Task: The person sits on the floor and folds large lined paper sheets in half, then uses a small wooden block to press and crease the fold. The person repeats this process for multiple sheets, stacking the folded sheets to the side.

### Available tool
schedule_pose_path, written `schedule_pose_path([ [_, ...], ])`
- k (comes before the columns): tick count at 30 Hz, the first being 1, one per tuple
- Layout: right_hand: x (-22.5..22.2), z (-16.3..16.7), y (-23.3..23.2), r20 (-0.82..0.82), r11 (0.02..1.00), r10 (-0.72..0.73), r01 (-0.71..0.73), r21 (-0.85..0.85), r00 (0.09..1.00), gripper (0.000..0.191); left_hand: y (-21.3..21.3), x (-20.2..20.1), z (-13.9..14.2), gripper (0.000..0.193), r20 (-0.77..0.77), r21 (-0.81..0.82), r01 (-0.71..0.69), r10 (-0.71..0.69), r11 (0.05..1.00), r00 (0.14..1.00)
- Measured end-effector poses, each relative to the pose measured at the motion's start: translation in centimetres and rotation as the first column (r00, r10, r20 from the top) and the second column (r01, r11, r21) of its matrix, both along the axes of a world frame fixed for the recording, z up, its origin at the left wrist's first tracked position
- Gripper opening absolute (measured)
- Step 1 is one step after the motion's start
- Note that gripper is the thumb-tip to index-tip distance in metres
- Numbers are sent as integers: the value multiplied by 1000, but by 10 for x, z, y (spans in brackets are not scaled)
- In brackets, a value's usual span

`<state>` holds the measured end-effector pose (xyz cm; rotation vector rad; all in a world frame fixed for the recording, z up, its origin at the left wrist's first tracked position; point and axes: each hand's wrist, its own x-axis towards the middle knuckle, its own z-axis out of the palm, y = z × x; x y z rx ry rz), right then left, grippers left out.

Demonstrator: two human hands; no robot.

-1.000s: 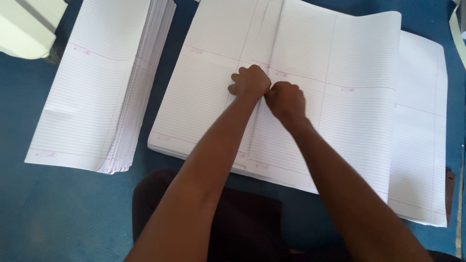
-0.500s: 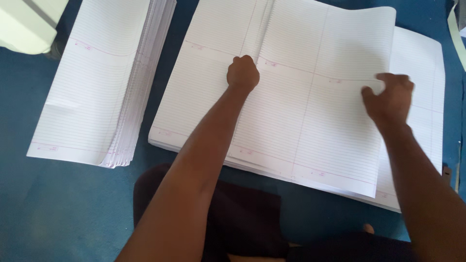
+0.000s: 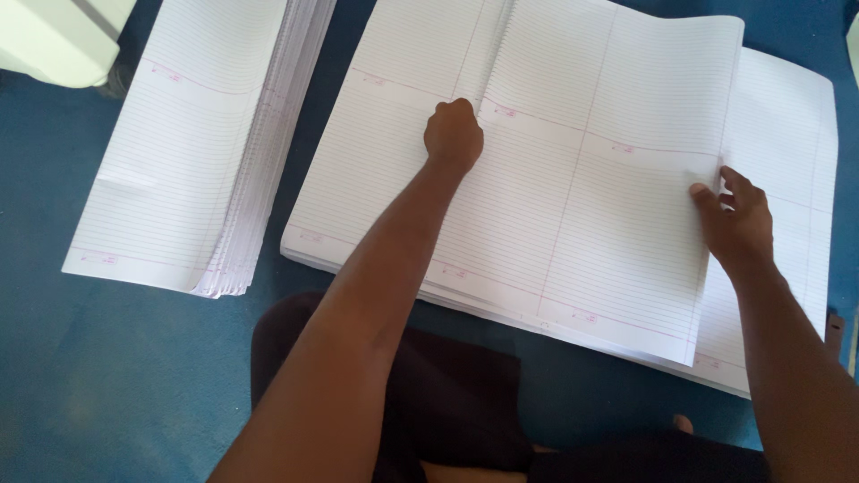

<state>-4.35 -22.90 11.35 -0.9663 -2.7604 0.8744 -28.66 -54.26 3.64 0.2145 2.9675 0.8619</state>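
A large stack of white ruled sheets [image 3: 573, 215] lies open on the blue floor in front of me, with a fold line down its middle. My left hand [image 3: 454, 134] is a closed fist pressing on that fold. My right hand [image 3: 735, 219] is at the right edge of the top folded sheets, fingers pinching that edge. More ruled sheets [image 3: 796, 161] stick out underneath on the right.
A second pile of folded ruled sheets [image 3: 192, 152] lies to the left on the blue floor [image 3: 107, 376]. A pale object [image 3: 54, 36] sits at the top left corner. My dark-clothed lap [image 3: 447, 402] is at the bottom.
My right hand slid from the centre fold, beside the left fist, out to the right edge of the top sheets. The left fist stayed on the fold.
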Motion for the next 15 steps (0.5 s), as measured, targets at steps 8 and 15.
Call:
schedule_pose_path([
  [8,1,-13,1,-192,951,19,-77,-300,981,61,-10,18,8,36,17,25,-56,56,998,998],
  [15,-2,-12,-11,-73,965,26,-44,-260,997,62,-14,24,8,35,-17,51,-67,67,996,998],
])
